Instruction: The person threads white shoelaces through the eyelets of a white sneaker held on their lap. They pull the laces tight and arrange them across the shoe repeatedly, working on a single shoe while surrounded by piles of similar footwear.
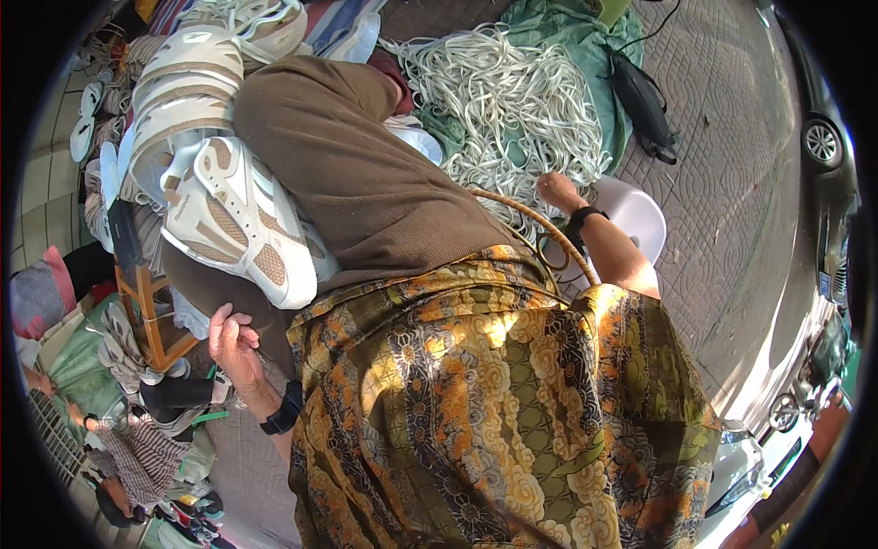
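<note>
A white and beige sneaker (242, 220) rests across my lap by the left knee, its toe turned toward me and no lace visible in it. My left hand (236, 343) hangs just below the toe, fingers loosely bent and apart, holding nothing. Beyond my right thigh spreads a large tangled heap of white shoelaces (512, 101) on green cloth. At the near edge of that heap, my right hand (560, 192) has its fingers closed on laces; exactly how many strands it grips is hidden.
A row of similar sneakers (187, 101) leans beside my left knee. A white plastic stool (636, 215) and a curved tan cane handle (530, 212) are at my right. A black bag (640, 101) lies beyond the laces. Another person (137, 448) sits at the lower left; a wooden stool (151, 320) stands nearer.
</note>
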`<state>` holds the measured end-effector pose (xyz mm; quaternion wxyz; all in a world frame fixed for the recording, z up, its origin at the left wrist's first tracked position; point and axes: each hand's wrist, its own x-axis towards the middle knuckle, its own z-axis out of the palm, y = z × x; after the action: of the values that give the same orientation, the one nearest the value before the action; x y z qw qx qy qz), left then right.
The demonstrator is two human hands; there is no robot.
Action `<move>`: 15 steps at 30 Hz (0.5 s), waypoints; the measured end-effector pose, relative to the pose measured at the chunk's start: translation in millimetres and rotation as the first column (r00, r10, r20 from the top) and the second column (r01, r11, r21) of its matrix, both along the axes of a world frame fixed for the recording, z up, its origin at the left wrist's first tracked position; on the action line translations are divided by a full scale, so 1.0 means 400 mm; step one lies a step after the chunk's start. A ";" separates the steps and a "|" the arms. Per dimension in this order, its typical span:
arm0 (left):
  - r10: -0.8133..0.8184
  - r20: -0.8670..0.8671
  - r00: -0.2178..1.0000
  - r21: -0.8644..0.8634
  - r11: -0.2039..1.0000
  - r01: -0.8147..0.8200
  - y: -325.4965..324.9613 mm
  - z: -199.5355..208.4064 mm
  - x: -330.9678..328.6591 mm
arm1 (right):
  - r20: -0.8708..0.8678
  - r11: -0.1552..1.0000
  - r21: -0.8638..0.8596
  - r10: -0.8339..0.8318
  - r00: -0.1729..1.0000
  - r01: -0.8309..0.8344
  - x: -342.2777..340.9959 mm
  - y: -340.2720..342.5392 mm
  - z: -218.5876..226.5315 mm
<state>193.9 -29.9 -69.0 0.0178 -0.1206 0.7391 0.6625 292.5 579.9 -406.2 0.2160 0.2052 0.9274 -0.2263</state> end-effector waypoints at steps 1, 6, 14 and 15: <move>0.019 0.006 1.000 -0.003 1.000 -0.019 -0.003 0.001 0.011 | -0.031 0.998 -0.060 -0.019 0.999 0.017 -0.017 -0.028 0.016; 0.070 0.024 0.997 -0.007 0.998 -0.070 -0.017 0.012 0.041 | -0.034 0.996 -0.068 -0.064 0.997 0.061 -0.102 -0.104 0.099; 0.064 0.020 0.998 0.015 0.998 -0.064 -0.013 0.016 0.027 | 0.036 0.951 0.061 -0.306 0.951 0.303 -0.111 -0.055 0.094; 0.065 0.019 0.998 0.017 0.998 -0.065 -0.012 0.016 0.026 | 0.065 0.953 0.067 -0.300 0.952 0.296 -0.108 -0.057 0.089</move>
<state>204.1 -34.8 -62.5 0.0042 -0.1505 0.7288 0.6680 249.5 557.1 -370.5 0.2081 0.3570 0.8831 -0.2221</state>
